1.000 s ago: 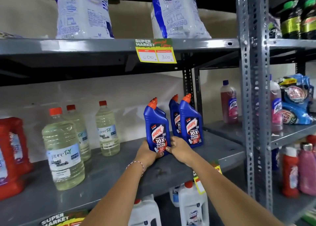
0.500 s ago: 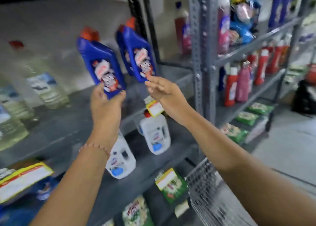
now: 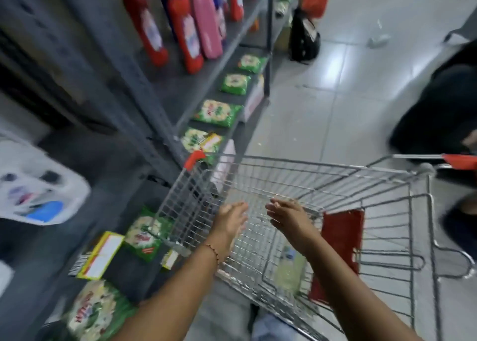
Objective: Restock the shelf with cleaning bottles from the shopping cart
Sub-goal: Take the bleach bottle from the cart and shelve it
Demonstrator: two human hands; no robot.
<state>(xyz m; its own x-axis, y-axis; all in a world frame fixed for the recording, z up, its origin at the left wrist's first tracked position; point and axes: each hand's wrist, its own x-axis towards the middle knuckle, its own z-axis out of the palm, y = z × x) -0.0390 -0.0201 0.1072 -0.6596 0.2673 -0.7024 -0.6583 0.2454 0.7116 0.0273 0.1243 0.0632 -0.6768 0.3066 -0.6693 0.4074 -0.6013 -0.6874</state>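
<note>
Reaching down over the shopping cart [image 3: 322, 183], the left hand [image 3: 231, 220] and right hand [image 3: 289, 218] are hovering side by side, fingers [image 3: 273, 207] spread wide and holding nothing. A pale clear bottle [image 3: 289, 268] is lying low in the basket beneath the right wrist, beside a red flap [image 3: 340, 240]. Motion blur is smearing the view, so a hurried grab is likely risking knuckles on the wire or a poor grip on the bottle's smooth body.
</note>
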